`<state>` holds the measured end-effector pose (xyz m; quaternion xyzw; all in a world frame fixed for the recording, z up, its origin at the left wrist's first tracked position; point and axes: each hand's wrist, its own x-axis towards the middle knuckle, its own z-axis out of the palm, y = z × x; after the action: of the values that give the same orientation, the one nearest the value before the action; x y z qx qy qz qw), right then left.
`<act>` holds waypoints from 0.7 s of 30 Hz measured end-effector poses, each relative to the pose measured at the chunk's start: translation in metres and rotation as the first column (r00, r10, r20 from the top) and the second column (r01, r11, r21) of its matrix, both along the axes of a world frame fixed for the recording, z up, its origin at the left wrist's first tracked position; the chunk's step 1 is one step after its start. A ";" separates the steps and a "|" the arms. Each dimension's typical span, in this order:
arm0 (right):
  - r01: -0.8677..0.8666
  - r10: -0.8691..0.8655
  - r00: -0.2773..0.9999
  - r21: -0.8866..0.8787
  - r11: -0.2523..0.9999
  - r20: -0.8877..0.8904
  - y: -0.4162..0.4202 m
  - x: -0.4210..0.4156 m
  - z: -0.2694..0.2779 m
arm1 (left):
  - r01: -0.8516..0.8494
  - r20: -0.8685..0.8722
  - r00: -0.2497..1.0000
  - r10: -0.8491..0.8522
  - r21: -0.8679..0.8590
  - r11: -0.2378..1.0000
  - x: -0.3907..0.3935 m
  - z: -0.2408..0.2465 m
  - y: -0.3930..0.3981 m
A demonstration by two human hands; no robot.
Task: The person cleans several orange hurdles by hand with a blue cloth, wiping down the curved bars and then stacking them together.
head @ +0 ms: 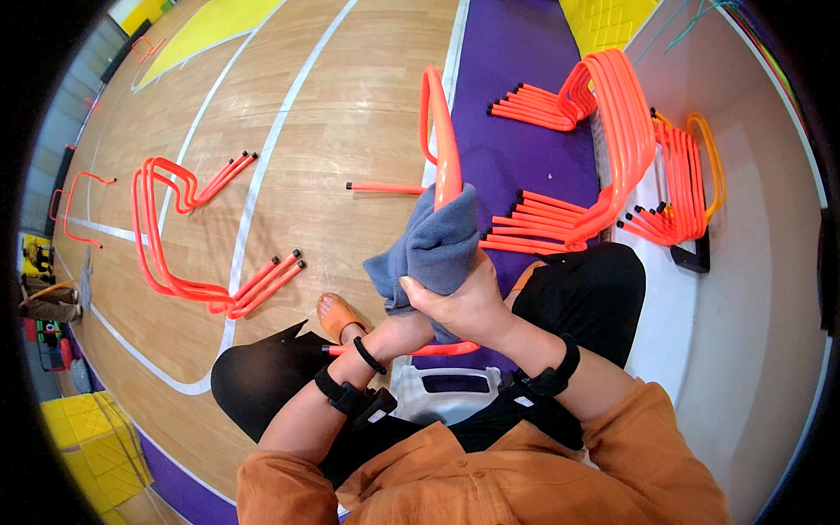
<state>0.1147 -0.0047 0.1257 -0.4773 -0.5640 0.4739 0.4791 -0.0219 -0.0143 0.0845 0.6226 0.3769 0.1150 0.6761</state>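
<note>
A blue-grey cloth [436, 246] is wrapped around the bar of an orange plastic training hurdle [448, 167]. My right hand [469, 302] clasps the cloth, its thumb lying across the front. Just below, my left hand [407, 331] closes around the same part of the hurdle; its fingers are mostly hidden by the cloth and the right hand. One black-tipped leg of this hurdle extends left above the cloth, and another passes by my left wrist. The bar's far loop rises beyond my hands.
Nested orange hurdles [620, 131] stand at right on the purple floor strip [525, 39], with more hurdles [682, 184] against the wall. Several hurdles [154, 230] stand left on the wood-pattern floor [315, 216]. A white plastic stool [446, 400] is between my legs. Another person's legs [52, 302] show far left.
</note>
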 end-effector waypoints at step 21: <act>-0.005 -0.036 0.876 0.082 0.997 0.482 0.036 0.040 0.002 | 0.310 -0.596 0.801 -0.056 0.332 0.891 -0.015 -0.010 -0.006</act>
<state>0.1548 0.0317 0.1274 -0.5650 -0.6806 0.3128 0.3460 -0.0370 -0.0207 0.0743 0.7906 0.4653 -0.0674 0.3923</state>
